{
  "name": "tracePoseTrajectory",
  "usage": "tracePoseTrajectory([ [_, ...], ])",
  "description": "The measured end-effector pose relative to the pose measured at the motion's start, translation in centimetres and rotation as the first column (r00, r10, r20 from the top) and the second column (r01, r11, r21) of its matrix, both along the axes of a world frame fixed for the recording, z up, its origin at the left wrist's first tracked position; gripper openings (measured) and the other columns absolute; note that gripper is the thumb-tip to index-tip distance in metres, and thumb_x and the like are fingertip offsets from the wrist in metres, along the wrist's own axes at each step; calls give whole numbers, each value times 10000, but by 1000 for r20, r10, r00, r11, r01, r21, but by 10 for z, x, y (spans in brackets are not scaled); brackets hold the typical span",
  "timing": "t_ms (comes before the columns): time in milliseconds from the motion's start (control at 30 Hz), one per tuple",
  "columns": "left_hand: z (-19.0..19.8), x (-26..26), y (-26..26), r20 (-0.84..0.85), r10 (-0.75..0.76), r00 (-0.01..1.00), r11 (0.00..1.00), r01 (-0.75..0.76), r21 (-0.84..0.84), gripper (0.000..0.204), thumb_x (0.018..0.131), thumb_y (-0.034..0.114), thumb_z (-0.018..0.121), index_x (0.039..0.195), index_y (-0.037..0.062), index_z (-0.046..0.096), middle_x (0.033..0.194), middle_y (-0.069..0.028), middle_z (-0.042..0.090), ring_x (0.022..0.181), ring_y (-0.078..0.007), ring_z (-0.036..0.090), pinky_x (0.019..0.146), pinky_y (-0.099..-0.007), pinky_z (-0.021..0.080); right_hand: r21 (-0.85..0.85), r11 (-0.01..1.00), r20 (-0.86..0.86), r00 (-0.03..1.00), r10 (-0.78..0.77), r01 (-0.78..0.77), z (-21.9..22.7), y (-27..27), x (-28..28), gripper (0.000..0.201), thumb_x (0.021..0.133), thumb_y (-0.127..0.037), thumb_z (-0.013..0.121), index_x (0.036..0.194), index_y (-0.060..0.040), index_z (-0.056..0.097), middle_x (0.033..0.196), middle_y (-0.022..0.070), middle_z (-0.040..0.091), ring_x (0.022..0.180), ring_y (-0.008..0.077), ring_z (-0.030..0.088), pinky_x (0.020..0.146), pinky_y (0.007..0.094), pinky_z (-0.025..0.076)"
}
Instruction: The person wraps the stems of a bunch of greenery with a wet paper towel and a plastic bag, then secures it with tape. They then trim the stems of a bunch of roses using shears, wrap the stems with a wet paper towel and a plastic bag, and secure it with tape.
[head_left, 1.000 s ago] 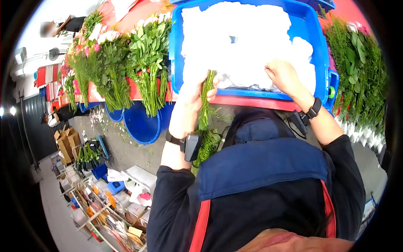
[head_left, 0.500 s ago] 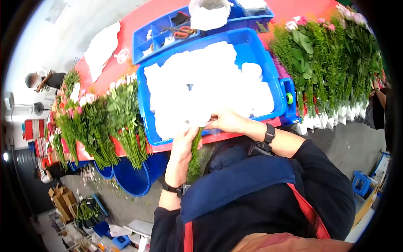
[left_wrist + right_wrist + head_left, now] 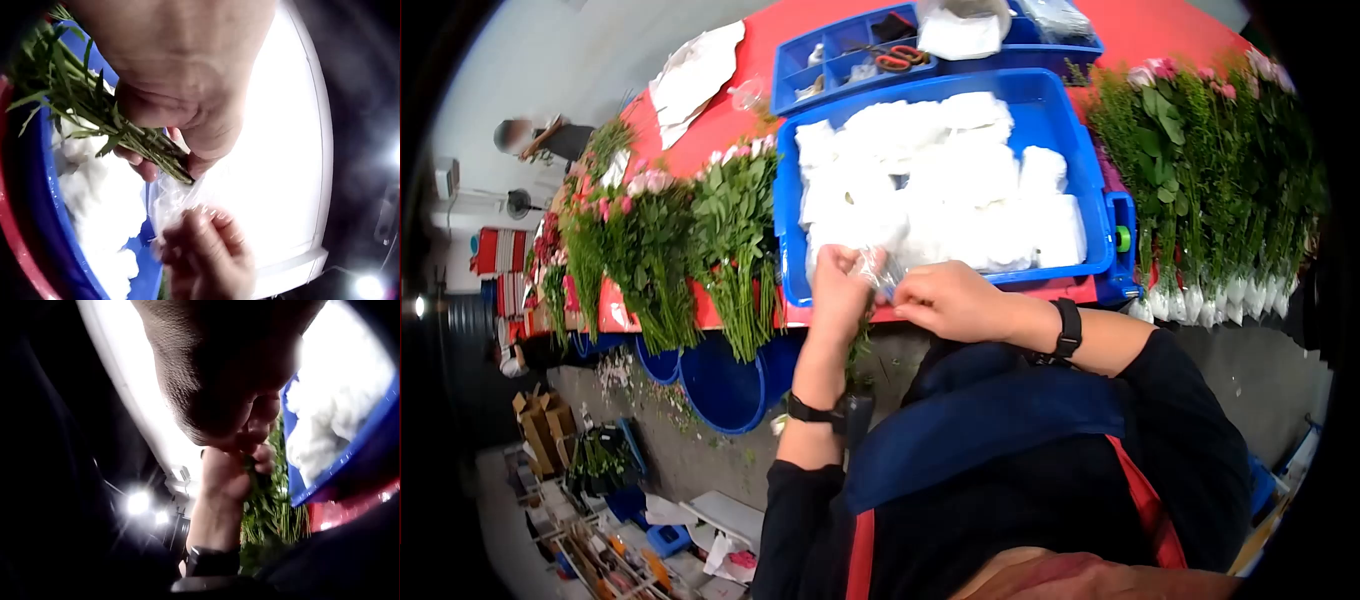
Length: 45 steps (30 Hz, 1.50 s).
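Note:
My left hand (image 3: 840, 290) grips a bunch of green stems (image 3: 147, 140) near their cut ends, with narrow leaves trailing behind the hand. At those ends a crinkled clear plastic bag (image 3: 167, 200) hangs between both hands. The right hand (image 3: 960, 300) pinches the bag with thumb and curled fingers, close beside the left. Both hands are over the near rim of a blue tray (image 3: 1050, 100), where several white wads (image 3: 960, 190) are heaped. Leafy stems show past the fingers in the right wrist view, where the right hand is dark.
Flower bunches lie on the red table (image 3: 770, 60) to the left (image 3: 740, 230), and more bunches (image 3: 1180, 170) with white-wrapped ends lie right. Behind the tray is a blue divided box (image 3: 830, 75) with scissors (image 3: 895, 58). Blue buckets (image 3: 720, 380) stand below the left edge.
The right hand has come left from over the white wads to the stem ends. Clear plastic now shows between the hands. The left hand keeps its grip, and the head view has shifted.

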<state>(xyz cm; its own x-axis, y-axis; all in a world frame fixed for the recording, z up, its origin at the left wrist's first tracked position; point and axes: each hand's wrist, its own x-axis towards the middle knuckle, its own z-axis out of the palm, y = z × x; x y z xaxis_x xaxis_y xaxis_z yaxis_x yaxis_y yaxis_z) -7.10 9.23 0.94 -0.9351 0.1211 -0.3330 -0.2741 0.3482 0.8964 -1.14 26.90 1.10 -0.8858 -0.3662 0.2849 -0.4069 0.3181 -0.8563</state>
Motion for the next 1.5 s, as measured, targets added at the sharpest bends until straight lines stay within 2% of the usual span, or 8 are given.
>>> tracePoseTrajectory([
  [100,24,-7,-9,121,-42,992,905,-14,425,226,945,214,568,1066,44,482,799,-73,604,478,-122,515,394,-225,411,-458,867,609,780,143,198,-33,-22,0,164,859,-139,676,859,-6,580,769,39,599,683,128,597,622,305,483],
  [500,-5,26,-49,23,-234,972,933,217,288,264,914,81,573,1147,-41,596,941,-47,660,828,-86,587,740,-225,483,-449,890,397,910,120,78,-80,-106,8,366,892,-338,629,954,22,650,695,97,628,629,176,585,588,348,476],
  [700,-11,27,-62,-65,-200,978,953,209,218,298,882,84,633,1165,-9,613,783,-11,635,669,-72,579,614,-226,482,229,932,648,758,70,-282,-6,-46,11,323,922,-270,579,1062,13,647,935,128,678,867,154,621,777,280,475],
  [833,-19,27,-63,-13,-247,969,947,244,211,272,875,140,654,1115,11,641,778,11,628,654,-56,555,591,-220,469,-415,662,780,619,-95,624,-10,-50,16,354,921,-211,584,1162,48,591,939,64,660,749,141,596,710,277,480],
  [1067,-25,42,-46,94,-408,908,777,292,557,670,847,156,664,1410,35,321,936,-69,632,633,-54,513,529,-225,419,138,928,138,921,-364,346,-68,-43,30,136,909,-51,518,982,15,611,837,164,664,759,295,651,661,372,500],
  [1267,-36,78,33,-191,-294,936,953,302,16,416,850,399,649,1003,12,629,809,-190,665,763,-278,674,667,-377,497,548,837,177,978,-110,-5,-46,-10,57,167,797,-124,520,837,24,587,759,245,628,723,433,618,619,511,494],
  [1400,-40,104,83,-229,-431,873,884,358,-299,343,850,368,647,920,34,618,730,-207,628,701,-375,632,600,-418,477,165,985,254,967,13,-57,-44,70,114,247,791,-173,562,940,21,593,781,228,625,743,396,618,701,450,493],
  [1500,-44,121,114,-95,-585,806,783,530,-325,333,860,349,627,899,19,608,701,-212,619,713,-389,629,615,-431,480,395,854,354,802,-482,339,-52,169,152,165,829,-140,609,908,-19,689,846,146,680,779,264,665,717,356,513],
])
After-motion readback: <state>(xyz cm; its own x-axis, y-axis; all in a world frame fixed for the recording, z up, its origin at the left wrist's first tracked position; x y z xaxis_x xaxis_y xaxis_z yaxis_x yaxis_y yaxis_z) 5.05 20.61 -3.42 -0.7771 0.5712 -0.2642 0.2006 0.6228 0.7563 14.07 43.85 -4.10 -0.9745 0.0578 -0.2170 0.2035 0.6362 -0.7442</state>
